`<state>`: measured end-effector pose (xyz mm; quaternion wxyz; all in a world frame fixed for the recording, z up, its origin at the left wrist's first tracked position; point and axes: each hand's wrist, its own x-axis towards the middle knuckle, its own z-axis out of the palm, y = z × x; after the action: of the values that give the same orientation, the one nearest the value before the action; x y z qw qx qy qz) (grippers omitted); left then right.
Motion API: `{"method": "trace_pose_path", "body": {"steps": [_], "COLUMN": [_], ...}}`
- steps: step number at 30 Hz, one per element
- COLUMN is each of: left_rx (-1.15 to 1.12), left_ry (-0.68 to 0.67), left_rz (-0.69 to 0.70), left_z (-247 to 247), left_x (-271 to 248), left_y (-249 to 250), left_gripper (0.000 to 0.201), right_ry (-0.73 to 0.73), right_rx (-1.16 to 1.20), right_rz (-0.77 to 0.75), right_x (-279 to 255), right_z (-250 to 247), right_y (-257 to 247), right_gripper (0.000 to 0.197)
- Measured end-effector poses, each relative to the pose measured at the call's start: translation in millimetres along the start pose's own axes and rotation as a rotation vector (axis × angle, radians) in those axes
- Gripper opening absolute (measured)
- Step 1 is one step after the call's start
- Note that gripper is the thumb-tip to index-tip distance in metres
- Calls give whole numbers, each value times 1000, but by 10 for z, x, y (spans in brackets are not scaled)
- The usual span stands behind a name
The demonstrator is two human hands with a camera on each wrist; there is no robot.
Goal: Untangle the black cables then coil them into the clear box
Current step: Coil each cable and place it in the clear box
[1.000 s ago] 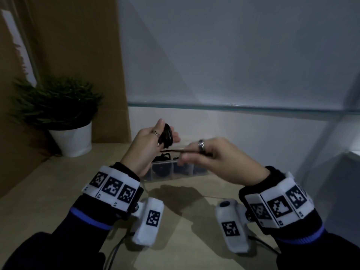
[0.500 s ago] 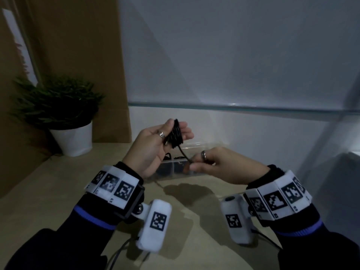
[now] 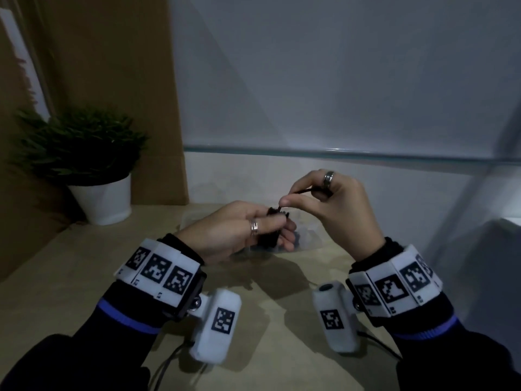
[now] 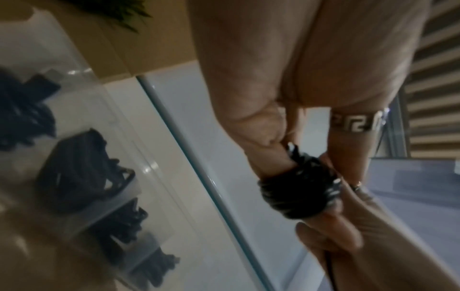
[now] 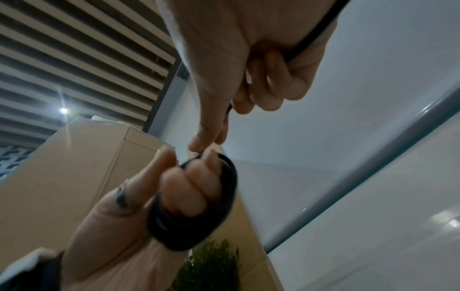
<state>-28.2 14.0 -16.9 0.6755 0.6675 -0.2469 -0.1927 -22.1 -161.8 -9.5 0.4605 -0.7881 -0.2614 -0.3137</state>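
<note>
clear box [image 4: 139, 189] at frame left in left wrist view, compartments hold black coils [image 4: 82, 173]. left hand [image 3: 239, 232] grasps cable coil [image 5: 199, 212]; right hand [image 3: 335, 204] pinches its loose end above. tan table [image 3: 70, 277], plant [image 3: 81, 148] at left, grey wall [image 3: 338, 74].

The cable [image 4: 296, 189] coil, right of centre in the left wrist view, is glossy black plastic. The box [image 4: 149, 177] at left is clear, shiny plastic. The ring [image 4: 356, 124] is bright metal. The tabletop [image 3: 70, 277] looks like matt pale wood. The pot [image 3: 104, 201] at left is smooth white.
</note>
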Motion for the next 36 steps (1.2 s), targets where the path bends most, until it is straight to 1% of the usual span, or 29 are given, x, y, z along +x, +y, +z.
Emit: {"method": "trace_pose_path", "body": {"steps": [1, 3, 4, 6, 8, 10, 11, 12, 13, 15, 16, 17, 19, 20, 21, 23, 24, 25, 26, 27, 28, 29, 30, 32, 33, 35, 36], "left_rx": [-16, -108, -168, -286, -432, -545, -563, -546, -506, -325, -210, -118, 1, 61, 134, 255, 242, 171, 56, -85, -220, -322, -396, -476, -476, -442, -421], "left_ry": [-38, -74, -73, -44, 59, 222, 287, 341, 388, 500, 536, 536, 464, 398, 312, 164, 126, 102, 89, 85, 96, 127, 166, 282, 361, 486, 511], "left_rz": [20, 57, 82, 190, 308, 407, 430, 423, 394, 313, 280, 253, 192, 159, 129, 111, 134, 167, 199, 235, 281, 339, 398, 490, 512, 509, 483], "left_z": [-9, -31, -39, -41, -39, -85, -107, -125, -144, -178, -179, -168, -129, -123, -119, -84, -67, -63, -57, -56, -56, -66, -80, -111, -133, -174, -181], "left_x": [-12, -40, -53, -57, -36, 17, 47, 73, 94, 128, 137, 137, 105, 95, 86, 40, 19, -3, -28, -49, -59, -54, -32, 36, 69, 112, 121], "left_y": [2, 3, 7, 30, 72, 96, 106, 107, 97, 55, 35, 16, -4, -18, -37, -39, -20, -4, 19, 51, 82, 99, 104, 93, 76, 65, 64], "left_gripper": [25, 18, 16, 13, 23, 28, 31, 35, 39, 47, 51, 55, 63, 64, 61, 41, 28, 19, 14, 10, 9, 13, 17, 20, 21, 25, 31], "right_ry": [2, -46, -94, -233, -437, -631, -680, -689, -670, -599, -553, -498, -351, -259, -161, -18, 15, 20, -15, -86, -189, -313, -435, -616, -667, -710, -706], "right_rx": [35, 72, 71, 23, -90, -145, -141, -130, -124, -123, -126, -139, -203, -236, -250, -188, -148, -133, -159, -228, -306, -349, -339, -256, -237, -253, -264], "right_rz": [23, 58, 78, 138, 209, 220, 192, 158, 119, 64, 41, 4, -107, -156, -178, -139, -102, -59, -9, 45, 90, 119, 134, 145, 126, 32, -21], "right_x": [10, 30, 29, 10, -25, -60, -74, -81, -78, -72, -71, -69, -76, -73, -62, -28, -13, -2, 3, 8, 4, -5, -16, -45, -59, -89, -105], "right_z": [-8, -8, -7, -7, -7, 9, 21, 26, 26, 12, 10, 24, 68, 81, 80, 33, -1, -30, -52, -61, -61, -47, -28, 15, 39, 89, 112], "right_y": [6, 16, 27, 44, 48, 20, 5, -10, -24, -64, -87, -93, -112, -94, -72, -36, -14, 17, 46, 87, 109, 119, 121, 75, 41, -44, -93], "right_gripper": [23, 22, 18, 25, 26, 26, 27, 26, 24, 21, 20, 19, 22, 24, 22, 10, 6, 6, 10, 14, 17, 19, 21, 23, 23, 24, 23]}}
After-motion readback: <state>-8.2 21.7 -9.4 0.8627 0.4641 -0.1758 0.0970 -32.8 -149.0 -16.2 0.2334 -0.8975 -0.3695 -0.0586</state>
